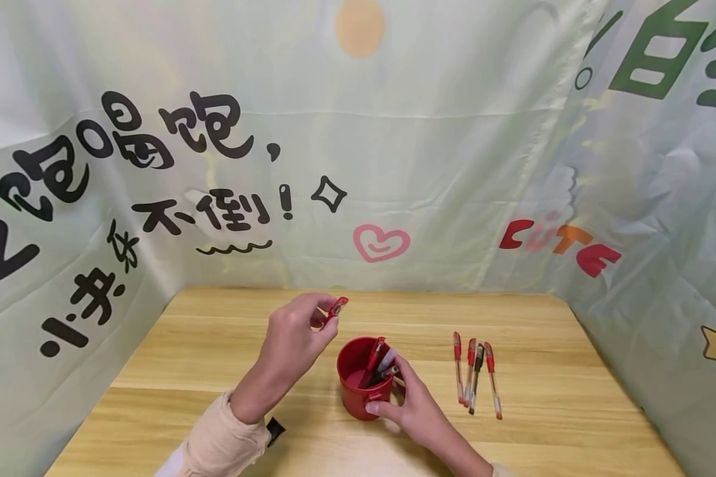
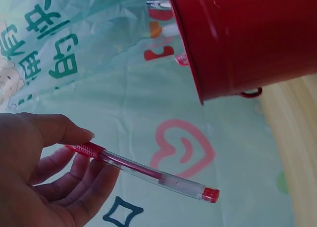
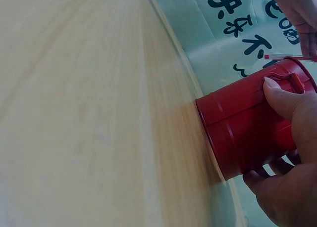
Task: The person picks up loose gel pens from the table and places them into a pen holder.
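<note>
My left hand (image 1: 295,338) is raised just left of the red bucket (image 1: 355,399), above its rim. Between thumb and fingers it pinches a red gel pen (image 2: 148,170); the clear barrel and red end plug show in the left wrist view. My right hand (image 1: 420,405) grips the bucket by its right side, the thumb near the small handle and the fingers around the far side, partly hidden. Several pens stand leaning inside the bucket, among them a red pen (image 1: 372,364) and a pale-capped pen (image 1: 386,360).
To the right of the bucket, several gel pens lie side by side on the wooden table (image 1: 215,358): red-capped ones such as this pen (image 1: 494,381), and a black pen (image 1: 477,377). Printed cloth (image 1: 453,165) hangs behind the table and along its sides.
</note>
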